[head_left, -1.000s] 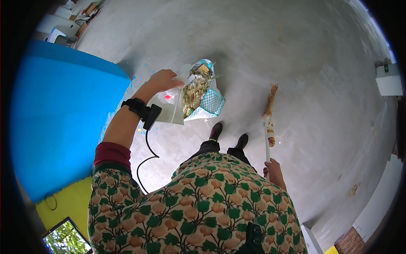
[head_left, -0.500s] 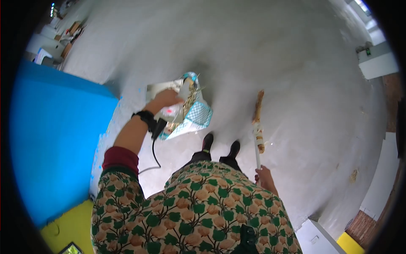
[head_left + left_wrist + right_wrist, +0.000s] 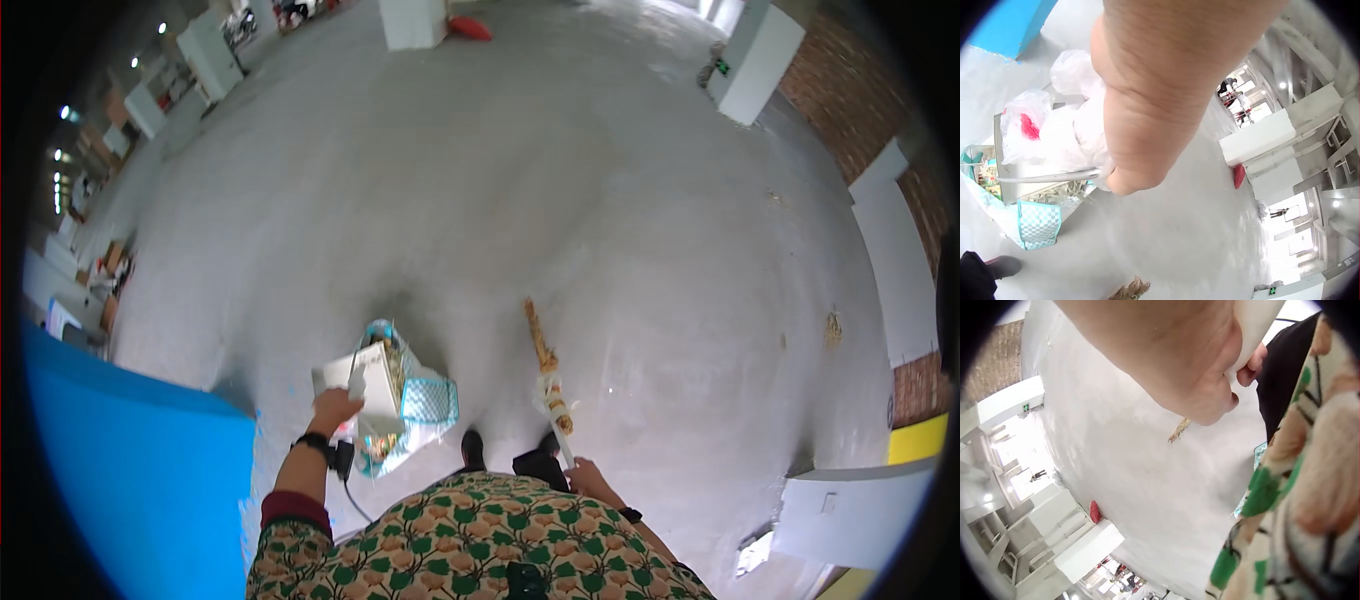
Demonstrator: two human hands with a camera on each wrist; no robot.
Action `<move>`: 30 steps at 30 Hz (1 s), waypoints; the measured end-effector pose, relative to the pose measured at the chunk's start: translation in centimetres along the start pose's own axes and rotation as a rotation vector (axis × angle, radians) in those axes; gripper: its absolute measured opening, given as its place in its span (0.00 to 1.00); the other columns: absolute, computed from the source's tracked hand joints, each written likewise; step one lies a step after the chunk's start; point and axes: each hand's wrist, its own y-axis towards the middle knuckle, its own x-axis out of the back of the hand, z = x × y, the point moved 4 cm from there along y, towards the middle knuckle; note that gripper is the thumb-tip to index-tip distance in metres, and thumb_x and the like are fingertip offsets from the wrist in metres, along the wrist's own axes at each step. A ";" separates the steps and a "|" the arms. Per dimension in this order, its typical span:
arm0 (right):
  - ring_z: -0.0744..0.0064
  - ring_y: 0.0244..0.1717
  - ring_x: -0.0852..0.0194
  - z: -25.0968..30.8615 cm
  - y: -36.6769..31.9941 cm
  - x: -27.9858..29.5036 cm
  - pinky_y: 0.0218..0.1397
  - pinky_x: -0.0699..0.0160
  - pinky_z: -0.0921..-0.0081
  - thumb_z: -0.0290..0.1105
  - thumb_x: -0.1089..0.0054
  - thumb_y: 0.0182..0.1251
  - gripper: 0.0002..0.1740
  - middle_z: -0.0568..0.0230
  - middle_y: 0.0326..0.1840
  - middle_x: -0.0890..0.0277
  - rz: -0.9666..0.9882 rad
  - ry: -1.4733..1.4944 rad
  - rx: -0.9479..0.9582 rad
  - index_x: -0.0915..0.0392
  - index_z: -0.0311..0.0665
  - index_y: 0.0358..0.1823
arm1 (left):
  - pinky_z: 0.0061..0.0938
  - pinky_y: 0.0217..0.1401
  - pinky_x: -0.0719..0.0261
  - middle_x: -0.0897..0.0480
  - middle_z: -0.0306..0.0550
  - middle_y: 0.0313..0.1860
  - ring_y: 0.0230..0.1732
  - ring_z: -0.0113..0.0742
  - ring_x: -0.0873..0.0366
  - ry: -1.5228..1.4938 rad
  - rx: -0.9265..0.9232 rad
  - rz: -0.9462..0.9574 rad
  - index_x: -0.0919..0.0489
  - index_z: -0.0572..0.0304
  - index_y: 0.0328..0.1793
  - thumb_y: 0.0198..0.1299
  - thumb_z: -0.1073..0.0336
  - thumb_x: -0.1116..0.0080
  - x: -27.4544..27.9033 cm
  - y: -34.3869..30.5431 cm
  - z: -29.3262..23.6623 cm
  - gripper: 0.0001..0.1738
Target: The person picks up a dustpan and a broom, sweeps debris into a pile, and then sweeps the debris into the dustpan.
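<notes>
— White handle (image 3: 1255,330), right hand (image 3: 592,482): are those fingers grasping it?

— Yes, curled round the handle of one broom (image 3: 548,386). The left hand's (image 3: 338,406) fingers close on one thin pale rod (image 3: 1054,177), crumpled white plastic (image 3: 1063,134) bunched against them.

— Which way does the broom point?

— Its long axis slants forward from the right hand, straw end away from the person and slightly left, over the near part of the grey concrete floor (image 3: 640,250). Whether it touches, I can't tell.

— Texture?

— Coarse tan straw in a narrow bundle, whitish wrapping near the smooth handle.

— And by the left hand?

— One flat-sided white scoop (image 3: 380,400), overlapping one bag (image 3: 430,401) whose checked teal-and-white panel faces the broom; dry plant litter shows inside.

— Farther out?

— Two dark shoes (image 3: 473,447) at the floor's near edge, one smooth blue block (image 3: 140,460) at its near left corner, one red object (image 3: 470,28) beside a white pillar (image 3: 413,25) toward its far edge.
</notes>
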 end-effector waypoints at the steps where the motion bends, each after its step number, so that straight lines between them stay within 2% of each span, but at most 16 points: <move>1: 0.67 0.09 0.38 -0.5 0.4 0.0 0.11 0.38 0.75 0.27 0.54 0.40 0.09 0.59 0.09 0.38 -0.012 -0.243 0.243 0.36 0.30 0.25 | 0.33 0.39 0.32 0.26 0.50 0.33 0.37 0.43 0.29 -0.009 0.011 -0.033 0.26 0.58 0.32 0.34 0.44 0.55 0.2 -0.4 0.8 0.26; 5: 0.63 0.15 0.33 -2.5 2.2 1.4 0.17 0.34 0.75 0.28 0.53 0.39 0.08 0.56 0.13 0.36 -0.023 -0.415 0.161 0.32 0.32 0.24 | 0.31 0.38 0.32 0.26 0.53 0.30 0.35 0.44 0.29 -0.112 0.045 -0.164 0.25 0.60 0.29 0.29 0.48 0.52 3.1 -1.6 4.7 0.24; 7: 0.63 0.23 0.31 -1.8 2.5 1.9 0.21 0.32 0.75 0.28 0.53 0.39 0.07 0.56 0.19 0.35 0.141 -1.029 0.473 0.28 0.36 0.23 | 0.34 0.35 0.32 0.26 0.56 0.27 0.33 0.48 0.29 -0.167 -0.001 -0.362 0.26 0.64 0.26 0.29 0.51 0.50 7.1 -4.0 4.2 0.22; 8: 0.65 0.28 0.32 -2.0 2.9 2.2 0.25 0.31 0.76 0.28 0.51 0.38 0.05 0.57 0.23 0.35 0.198 -1.050 0.374 0.27 0.40 0.20 | 0.34 0.31 0.31 0.27 0.57 0.24 0.28 0.49 0.29 -0.181 -0.050 -0.511 0.26 0.66 0.24 0.29 0.55 0.50 8.6 -4.6 4.3 0.19; 9: 0.65 0.28 0.32 -2.6 3.3 2.6 0.25 0.31 0.76 0.28 0.51 0.38 0.05 0.57 0.23 0.35 0.179 -1.042 0.380 0.27 0.40 0.20 | 0.34 0.31 0.31 0.27 0.57 0.24 0.28 0.49 0.29 -0.176 -0.061 -0.528 0.26 0.66 0.24 0.29 0.55 0.50 9.8 -5.2 4.1 0.19; 11: 0.65 0.23 0.33 -3.9 4.0 2.6 0.24 0.33 0.74 0.31 0.51 0.38 0.07 0.58 0.18 0.36 0.196 -0.915 0.393 0.30 0.36 0.20 | 0.32 0.26 0.32 0.27 0.59 0.19 0.23 0.47 0.28 -0.503 0.063 -0.458 0.28 0.70 0.22 0.29 0.59 0.51 11.5 -5.8 4.7 0.18; 12: 0.65 0.23 0.33 -3.6 3.7 2.8 0.24 0.33 0.74 0.31 0.51 0.38 0.07 0.58 0.18 0.36 0.178 -0.902 0.399 0.30 0.36 0.20 | 0.32 0.26 0.32 0.27 0.59 0.19 0.23 0.47 0.28 -0.494 0.048 -0.472 0.28 0.70 0.22 0.29 0.59 0.51 11.9 -5.5 4.8 0.18; 14: 0.68 0.17 0.34 -2.9 1.9 3.8 0.19 0.36 0.75 0.29 0.52 0.42 0.07 0.59 0.15 0.36 0.148 -0.331 0.123 0.32 0.32 0.22 | 0.31 0.21 0.34 0.28 0.59 0.15 0.19 0.45 0.28 -0.596 0.100 -0.563 0.29 0.75 0.19 0.28 0.62 0.52 12.8 -5.2 5.8 0.17; 17: 0.70 0.13 0.36 -1.7 -0.1 4.4 0.16 0.38 0.76 0.29 0.53 0.44 0.09 0.60 0.13 0.36 0.080 0.010 -0.019 0.33 0.29 0.24 | 0.30 0.19 0.35 0.28 0.55 0.14 0.18 0.40 0.29 -0.462 -0.082 -0.614 0.30 0.76 0.17 0.29 0.62 0.51 14.8 -2.8 6.1 0.17; 18: 0.72 0.15 0.35 -1.4 -1.6 4.2 0.16 0.37 0.77 0.30 0.52 0.43 0.12 0.61 0.14 0.35 0.038 0.166 -0.161 0.34 0.29 0.29 | 0.30 0.19 0.35 0.28 0.55 0.14 0.18 0.40 0.29 -0.456 -0.111 -0.605 0.30 0.76 0.17 0.29 0.62 0.51 15.3 -2.7 5.9 0.17; 20: 0.70 0.11 0.37 -1.8 -2.7 2.1 0.12 0.39 0.76 0.30 0.53 0.42 0.12 0.60 0.12 0.35 -0.045 0.216 -0.136 0.34 0.31 0.30 | 0.28 0.18 0.36 0.29 0.49 0.13 0.16 0.35 0.32 -0.819 -0.014 -0.514 0.29 0.76 0.17 0.31 0.62 0.50 16.5 -3.2 5.2 0.17; 21: 0.68 0.08 0.38 -1.9 -3.0 2.1 0.08 0.41 0.76 0.30 0.53 0.42 0.12 0.59 0.10 0.36 -0.112 0.236 -0.106 0.34 0.33 0.31 | 0.28 0.18 0.36 0.29 0.49 0.13 0.16 0.35 0.32 -0.804 -0.042 -0.506 0.29 0.76 0.17 0.31 0.62 0.50 17.1 -2.4 4.2 0.17; 25: 0.66 0.10 0.36 -0.1 -5.4 2.6 0.12 0.37 0.74 0.32 0.53 0.41 0.20 0.56 0.14 0.33 -0.293 0.252 -0.043 0.35 0.35 0.40 | 0.26 0.17 0.38 0.31 0.41 0.14 0.15 0.30 0.35 -0.949 -0.203 -0.357 0.30 0.74 0.18 0.34 0.61 0.49 18.3 2.2 -2.3 0.17; 27: 0.59 0.19 0.32 0.6 -6.5 2.9 0.23 0.32 0.71 0.33 0.52 0.41 0.25 0.50 0.22 0.31 -0.402 0.084 -0.034 0.38 0.37 0.46 | 0.27 0.18 0.38 0.31 0.42 0.13 0.16 0.30 0.35 -0.872 -0.248 -0.300 0.30 0.74 0.18 0.34 0.61 0.49 18.0 5.8 -5.8 0.17; 28: 0.59 0.19 0.32 0.6 -7.1 2.9 0.23 0.32 0.71 0.33 0.52 0.41 0.25 0.50 0.22 0.31 -0.419 0.104 -0.050 0.38 0.37 0.46 | 0.27 0.18 0.38 0.30 0.43 0.13 0.16 0.30 0.35 -0.818 -0.331 -0.254 0.30 0.74 0.18 0.34 0.61 0.49 17.7 7.2 -8.1 0.17; 30: 0.53 0.31 0.33 1.1 -8.4 2.9 0.35 0.34 0.70 0.34 0.51 0.41 0.26 0.46 0.30 0.32 -0.522 0.064 -0.046 0.38 0.38 0.46 | 0.28 0.19 0.38 0.30 0.46 0.14 0.17 0.31 0.34 -0.760 -0.388 -0.113 0.30 0.74 0.19 0.34 0.61 0.49 17.5 7.1 -12.8 0.17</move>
